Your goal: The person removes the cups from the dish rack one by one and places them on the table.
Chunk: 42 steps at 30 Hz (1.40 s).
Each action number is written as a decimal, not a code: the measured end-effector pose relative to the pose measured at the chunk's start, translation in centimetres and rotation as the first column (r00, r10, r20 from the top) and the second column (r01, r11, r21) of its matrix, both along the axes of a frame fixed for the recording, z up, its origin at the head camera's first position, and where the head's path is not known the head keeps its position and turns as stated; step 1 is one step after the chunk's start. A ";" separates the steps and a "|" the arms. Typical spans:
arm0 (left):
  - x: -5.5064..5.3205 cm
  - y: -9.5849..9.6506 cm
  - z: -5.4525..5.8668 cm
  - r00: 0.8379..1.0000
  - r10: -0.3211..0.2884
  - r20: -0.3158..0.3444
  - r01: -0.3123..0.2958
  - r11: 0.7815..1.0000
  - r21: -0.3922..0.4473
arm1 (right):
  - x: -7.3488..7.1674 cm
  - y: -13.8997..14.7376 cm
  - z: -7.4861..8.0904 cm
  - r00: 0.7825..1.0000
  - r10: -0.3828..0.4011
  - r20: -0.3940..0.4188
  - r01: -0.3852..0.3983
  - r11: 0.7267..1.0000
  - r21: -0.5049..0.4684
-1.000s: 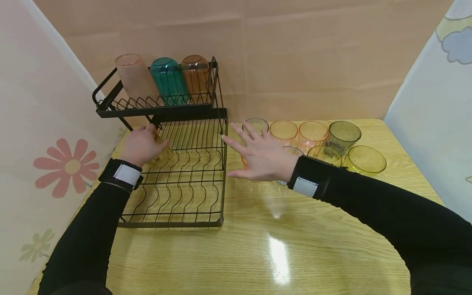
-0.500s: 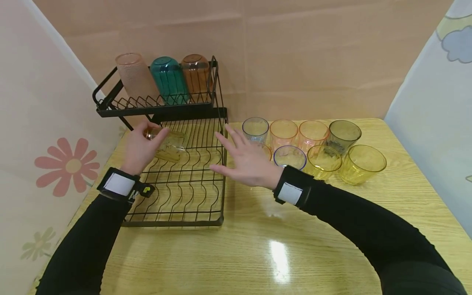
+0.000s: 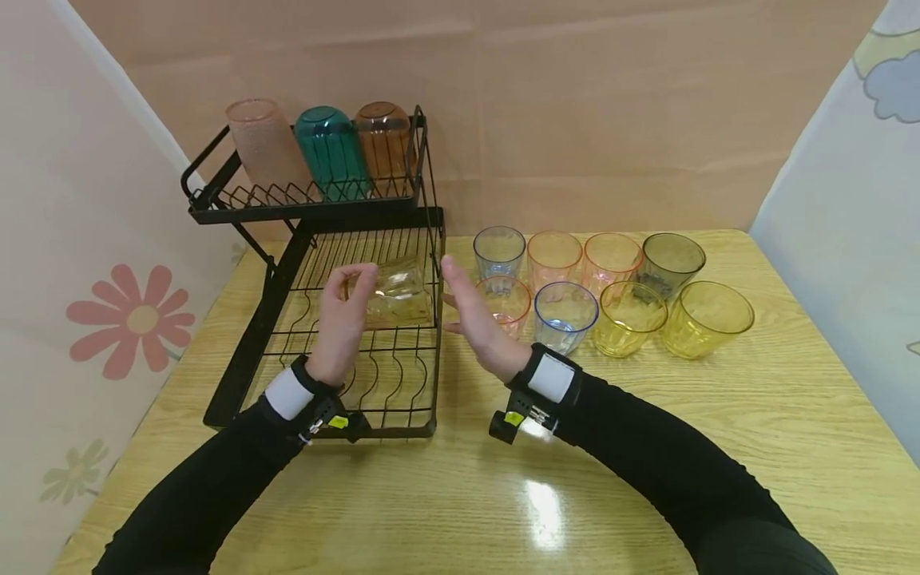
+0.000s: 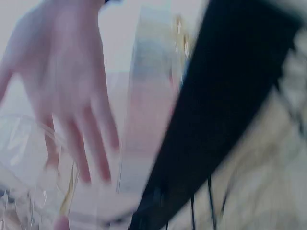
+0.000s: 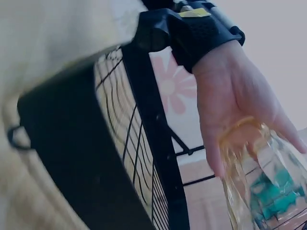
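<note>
My left hand (image 3: 341, 319) grips one end of a pale yellow clear glass (image 3: 398, 295), which lies sideways in the air over the lower tier of a black dish rack (image 3: 247, 359). The free end of the glass points right, towards my right hand (image 3: 477, 319). That hand is held just beyond the rack's right edge, fingers extended, holding nothing. In the left wrist view the right hand's fingers (image 4: 79, 139) spread close by the glass rim (image 4: 36, 124). The right wrist view shows the left thumb and fingers around the glass (image 5: 240, 187).
Upside down on the rack's upper tier (image 3: 302, 214) stand a pink glass (image 3: 266, 148), a teal glass (image 3: 332, 152) and a brown glass (image 3: 384, 144). Right of the rack, several upright glasses, among them a blue-rimmed glass (image 3: 565, 319) and a yellow glass (image 3: 704, 319), form two rows.
The left hand has lifted the pale yellow glass from the rack's left side and carried it right, turning it sideways. The right hand has moved left and turned its palm towards the glass.
</note>
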<state>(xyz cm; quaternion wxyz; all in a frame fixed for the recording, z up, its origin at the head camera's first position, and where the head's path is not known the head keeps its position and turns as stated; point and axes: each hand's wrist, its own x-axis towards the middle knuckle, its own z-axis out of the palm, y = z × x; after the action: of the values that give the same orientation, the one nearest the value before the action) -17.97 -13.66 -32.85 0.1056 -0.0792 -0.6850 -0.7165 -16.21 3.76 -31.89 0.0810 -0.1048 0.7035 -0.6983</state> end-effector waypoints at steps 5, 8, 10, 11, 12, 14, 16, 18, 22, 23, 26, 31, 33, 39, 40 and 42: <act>1.3 2.4 -0.1 1.000 -0.009 0.018 0.010 0.999 -0.031 | 0.5 -0.4 0.1 0.991 -0.073 0.110 0.086 0.989 -0.117; 1.9 3.6 -0.1 1.000 -0.012 -0.002 0.012 0.999 -0.032 | 0.6 -0.4 0.0 0.989 -0.109 0.100 0.119 0.988 -0.099; 2.2 4.2 -0.1 1.000 -0.013 -0.020 0.012 1.000 -0.028 | 0.7 -0.4 -0.2 0.986 -0.142 0.085 0.148 0.986 -0.076; 2.3 4.4 -0.2 1.000 -0.015 -0.027 0.014 1.000 -0.023 | 0.7 -0.4 -0.2 0.985 -0.158 0.073 0.163 0.985 -0.060; 2.5 4.6 -0.2 0.999 -0.019 -0.033 0.019 1.000 -0.012 | 0.7 -0.4 -0.3 0.982 -0.176 0.061 0.179 0.982 -0.052; 2.6 4.8 -0.3 0.998 -0.031 -0.052 0.031 1.000 -0.003 | 0.8 -0.2 -0.5 0.978 -0.205 0.030 0.206 0.978 -0.039; 2.7 5.0 -0.4 0.996 -0.038 -0.077 0.037 0.999 -0.021 | 0.8 -0.1 -0.7 0.976 -0.219 -0.007 0.219 0.975 -0.029; 2.8 5.0 -0.3 0.993 -0.059 -0.106 0.052 0.996 -0.067 | 0.9 0.2 -0.9 0.971 -0.229 -0.062 0.228 0.973 -0.032; 2.8 4.3 -0.1 0.974 -0.171 -0.149 0.136 0.966 -0.221 | 1.3 1.2 -0.9 0.953 -0.225 -0.201 0.222 0.974 -0.037; 2.8 4.0 0.0 0.966 -0.217 -0.144 0.174 0.950 -0.260 | 1.4 1.5 -0.9 0.945 -0.221 -0.242 0.218 0.975 -0.036; 2.8 2.8 0.2 0.936 -0.340 -0.090 0.284 0.881 -0.379 | 1.7 2.6 -1.2 0.931 -0.181 -0.316 0.187 0.982 -0.011; 3.0 0.9 0.7 0.905 -0.419 -0.072 0.308 0.763 -0.568 | 2.3 4.4 -2.0 0.919 -0.096 -0.382 0.152 0.981 0.119; 3.0 0.2 0.8 0.898 -0.429 -0.102 0.286 0.743 -0.605 | 2.5 5.1 -2.3 0.906 -0.054 -0.419 0.148 0.969 0.196; 2.9 -1.7 0.7 0.907 -0.388 -0.167 0.191 0.730 -0.657 | 2.9 6.8 -2.9 0.810 0.172 -0.561 0.175 0.842 0.511; 2.8 -2.0 0.7 0.910 -0.375 -0.175 0.173 0.728 -0.664 | 2.9 7.0 -2.9 0.783 0.219 -0.583 0.188 0.810 0.556; 2.8 -2.5 0.9 0.916 -0.359 -0.182 0.148 0.720 -0.678 | 2.8 7.3 -3.1 0.733 0.303 -0.609 0.221 0.741 0.634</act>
<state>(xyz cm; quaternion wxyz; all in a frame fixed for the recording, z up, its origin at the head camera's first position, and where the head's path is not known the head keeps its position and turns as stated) -15.20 -16.20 -31.99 0.0740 -0.3128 -0.8486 -0.4201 -13.36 11.05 -34.96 -0.1327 -0.3322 0.8819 -0.3071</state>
